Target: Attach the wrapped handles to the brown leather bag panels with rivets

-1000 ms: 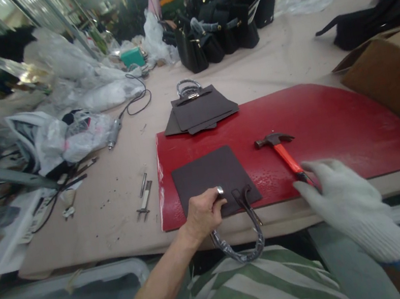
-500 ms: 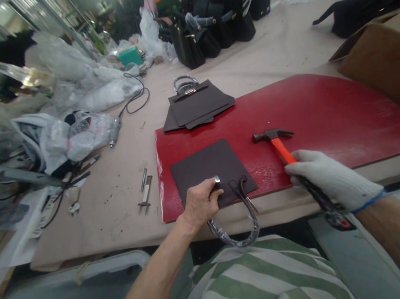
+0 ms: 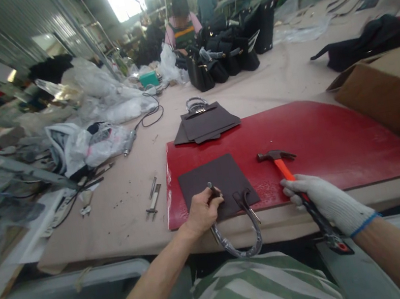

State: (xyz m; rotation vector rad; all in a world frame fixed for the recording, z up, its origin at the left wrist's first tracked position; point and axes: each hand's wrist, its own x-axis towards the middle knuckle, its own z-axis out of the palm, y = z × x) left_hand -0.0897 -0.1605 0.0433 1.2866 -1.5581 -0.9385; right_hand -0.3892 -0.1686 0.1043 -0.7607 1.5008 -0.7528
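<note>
My left hand [image 3: 204, 212] is bare and closed around a short metal punch [image 3: 211, 186], whose end shows above the fingers; its lower end is hidden. It is over the near part of a dark brown bag panel [image 3: 212, 174]. A plastic-wrapped looped bag handle [image 3: 244, 253] hangs from the panel's near edge over the table edge, one end tab lying on the panel. My right hand [image 3: 314, 196], in a white knit glove, grips a claw hammer [image 3: 284, 168] by its orange and black shaft. The hammer head is to the right of the panel, above the red board.
The panel lies on a red board [image 3: 323, 143]. Behind it are stacked brown panels [image 3: 210, 121] with a handle. A caliper-like tool [image 3: 154, 202] and a metal rod [image 3: 153, 187] lie left. A cardboard box [image 3: 391, 95] stands right; black bags [image 3: 222, 58] and a person [image 3: 182, 29] are beyond.
The head view has tipped upward, so the table sits lower in the picture. Against the panel, my left hand and the punch have shifted slightly left and away from me. My right hand still grips the hammer.
</note>
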